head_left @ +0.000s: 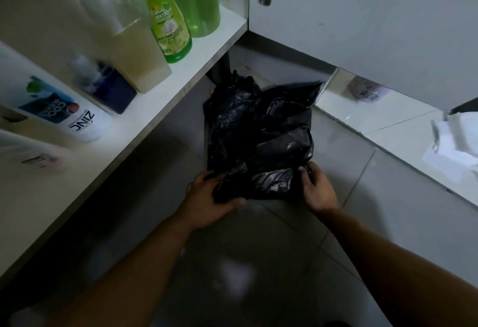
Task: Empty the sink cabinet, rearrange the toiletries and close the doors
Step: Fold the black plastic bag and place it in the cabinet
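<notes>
— What's on the white shelf (181,88) at the left?
— Bottles: two green ones (169,25) at the top, a beige one (143,52) beside them, a white bottle (55,99) lying lower left.
— And the floor (258,262)?
— Grey tiles, with a crumpled black bag (261,135) in the middle of the frame and white paper (455,145) at the right edge.

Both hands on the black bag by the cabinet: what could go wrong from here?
1. The black plastic bag is thin and crumpled, and the left hand and right hand grip only its near edge; it may tear or spill if lifted.
2. The bag lies close to the shelf edge; swinging it up could knock the green bottle or the white ZINC bottle.
3. The floor tiles look glossy, possibly slippery.
</notes>
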